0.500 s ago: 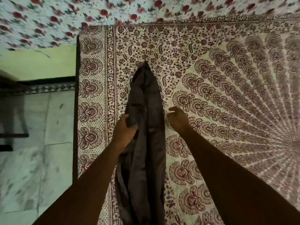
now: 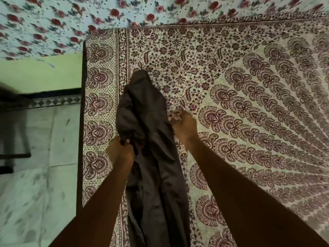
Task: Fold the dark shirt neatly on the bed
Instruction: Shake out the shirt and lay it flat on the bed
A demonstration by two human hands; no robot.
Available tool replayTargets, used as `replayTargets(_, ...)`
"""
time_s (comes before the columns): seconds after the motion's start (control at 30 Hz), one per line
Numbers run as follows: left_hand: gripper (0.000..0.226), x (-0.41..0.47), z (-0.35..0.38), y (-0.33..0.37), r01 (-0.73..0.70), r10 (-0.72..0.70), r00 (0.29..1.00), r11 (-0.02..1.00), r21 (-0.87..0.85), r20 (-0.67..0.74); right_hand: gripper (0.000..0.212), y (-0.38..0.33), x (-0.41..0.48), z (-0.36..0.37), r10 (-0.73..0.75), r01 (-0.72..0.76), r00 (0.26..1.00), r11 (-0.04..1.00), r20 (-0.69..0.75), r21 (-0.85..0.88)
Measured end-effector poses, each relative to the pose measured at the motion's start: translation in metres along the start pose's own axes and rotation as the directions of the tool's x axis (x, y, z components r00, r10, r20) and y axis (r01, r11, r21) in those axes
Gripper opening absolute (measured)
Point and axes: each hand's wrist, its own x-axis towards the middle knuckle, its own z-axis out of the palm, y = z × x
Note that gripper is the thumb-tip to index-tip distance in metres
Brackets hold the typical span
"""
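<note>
Head view: one dark grey fabric shirt [image 2: 147,107] lies as a long, narrow, rumpled strip along the left side of a bed [image 2: 81,122] spread with a maroon-and-cream paisley-print sheet [image 2: 240,82]. The shirt's near end is cut off by the bottom of the frame, and collar and sleeves cannot be made out among the folds. Two bare hands hold it: the left hand [image 2: 120,154] clenches a bunch of cloth on the strip's left edge, and the right hand [image 2: 185,125] pinches the right edge, fingertips partly hidden. One white rose-print cloth [image 2: 53,24], blurred, lies along the far side. Pale floor tiles [image 2: 35,175] show at left.
</note>
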Motion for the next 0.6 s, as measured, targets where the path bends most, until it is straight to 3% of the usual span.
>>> replayTargets(0.1,0.026,0.006,-0.004,-0.014,0.006,-0.006,0.999,1.0,0.004,-0.034,0.054,-0.008,0.025,0.019,-0.009,0.048,0.981,0.979,0.193,-0.198)
replayTargets(0.2,0.027,0.003,-0.009,-0.013,-0.016,0.011,0.994,0.999,-0.039,-0.105,0.068,-0.014,0.041,0.041,-0.049,0.134,0.954,0.952,0.296,-0.274)
replayTargets(0.33,0.027,0.0,-0.021,-0.012,-0.072,0.052,0.996,0.952,-0.297,-0.074,0.029,-0.015,0.042,0.042,-0.072,0.058,0.927,0.997,0.368,0.049)
replayTargets(0.43,0.027,-0.003,-0.039,-0.003,0.039,-0.011,0.998,0.866,-0.499,0.058,0.039,-0.013,0.034,0.026,-0.067,-0.049,0.904,0.965,0.422,0.258)
replayTargets(0.5,0.016,-0.007,-0.052,0.003,0.168,-0.055,0.977,0.8,-0.576,0.208,0.042,-0.017,0.023,0.01,-0.025,-0.123,0.893,0.947,0.449,0.298)
replayTargets(0.6,0.007,-0.028,-0.072,0.001,0.073,0.062,0.964,0.873,-0.483,0.258,0.047,-0.029,-0.001,-0.023,-0.012,-0.028,0.903,0.996,0.429,0.087)
